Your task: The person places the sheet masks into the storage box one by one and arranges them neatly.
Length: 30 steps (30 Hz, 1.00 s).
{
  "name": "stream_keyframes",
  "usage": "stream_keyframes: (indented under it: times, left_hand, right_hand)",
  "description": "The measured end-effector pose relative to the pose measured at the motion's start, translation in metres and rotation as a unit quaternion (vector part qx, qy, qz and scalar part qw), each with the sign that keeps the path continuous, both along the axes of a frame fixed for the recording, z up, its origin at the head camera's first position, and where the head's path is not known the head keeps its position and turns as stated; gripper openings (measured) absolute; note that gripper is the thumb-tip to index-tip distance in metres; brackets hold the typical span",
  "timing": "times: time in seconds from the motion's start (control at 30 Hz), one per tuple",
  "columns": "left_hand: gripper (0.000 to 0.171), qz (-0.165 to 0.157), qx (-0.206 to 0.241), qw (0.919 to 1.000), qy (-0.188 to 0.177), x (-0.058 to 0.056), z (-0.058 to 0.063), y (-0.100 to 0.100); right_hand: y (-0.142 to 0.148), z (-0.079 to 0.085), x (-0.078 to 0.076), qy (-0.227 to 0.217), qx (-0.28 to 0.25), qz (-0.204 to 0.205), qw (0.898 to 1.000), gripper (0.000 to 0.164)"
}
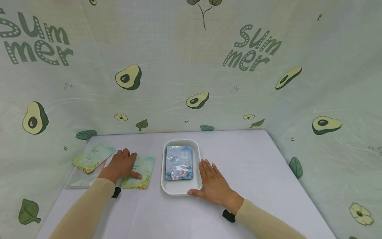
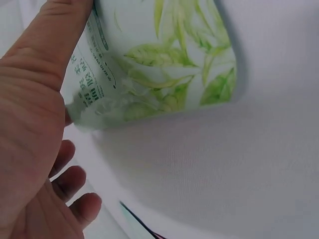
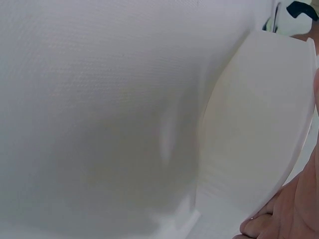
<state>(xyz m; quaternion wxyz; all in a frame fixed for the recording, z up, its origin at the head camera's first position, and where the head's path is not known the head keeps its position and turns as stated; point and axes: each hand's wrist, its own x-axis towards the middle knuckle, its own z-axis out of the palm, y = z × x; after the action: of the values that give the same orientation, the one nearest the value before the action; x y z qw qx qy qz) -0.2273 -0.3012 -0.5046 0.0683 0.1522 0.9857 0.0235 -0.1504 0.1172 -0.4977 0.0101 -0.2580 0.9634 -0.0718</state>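
Note:
In the head view my left hand (image 1: 120, 166) is over a green sheet-mask sachet (image 1: 143, 171) printed with leaves and flowers. The left wrist view has the thumb across the sachet's (image 2: 164, 64) face and a fingertip at its edge, pinching it; a shadow lies beneath. Those other fingers hang loosely below. A white tray (image 1: 167, 190) stands to the right, holding a blue sheet-mask sachet (image 1: 179, 162) with pink flowers. My right hand (image 1: 215, 182) rests along the tray's right side, fingers straight, thumb at the near corner of its rim. The right wrist view shows the tray's outer wall (image 3: 249, 119).
Another green sachet (image 1: 95, 156) lies at the far left of the white table (image 1: 244, 159). It overlaps a clear, flat sleeve (image 1: 79, 179) with something pink in it. A cloth (image 1: 167, 49) printed with avocados hangs behind and beside the table.

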Motion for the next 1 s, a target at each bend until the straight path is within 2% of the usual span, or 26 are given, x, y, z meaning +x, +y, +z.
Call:
stream_keyframes:
  times: [0.27,0.5,0.6,0.73,0.87,0.97,1.0]
  left_hand:
    - [0.11,0.032,0.024,0.9972,0.063,0.005,0.004,0.002]
    - [0.113,0.045,0.028,0.9952,0.082,0.007,0.006,-0.001]
    - [0.111,0.042,0.031,0.9905,0.127,0.006,0.004,-0.001]
    - [0.106,0.027,0.052,0.9739,0.219,0.007,-0.001,-0.001]
    - [0.105,0.007,0.079,0.9467,0.312,0.008,-0.009,0.0]
    - [0.103,-0.006,0.096,0.9277,0.361,0.011,-0.014,0.003]
    - [0.101,-0.008,0.101,0.9247,0.367,0.013,-0.015,0.004]
  right_hand:
    - [0.0,0.0,0.0,0.003,0.001,0.001,1.0,0.123]
    - [-0.002,0.002,0.0,0.01,-0.001,0.0,1.0,0.121]
    - [-0.002,0.002,0.0,0.011,-0.001,-0.002,1.0,0.121]
    - [-0.002,0.001,0.0,0.012,-0.004,-0.003,1.0,0.121]
    - [-0.001,-0.001,0.0,0.01,-0.004,-0.004,1.0,0.122]
    - [0.0,-0.002,0.0,0.009,-0.003,-0.005,1.0,0.123]
    - [0.0,-0.001,0.0,0.009,-0.003,-0.005,1.0,0.122]
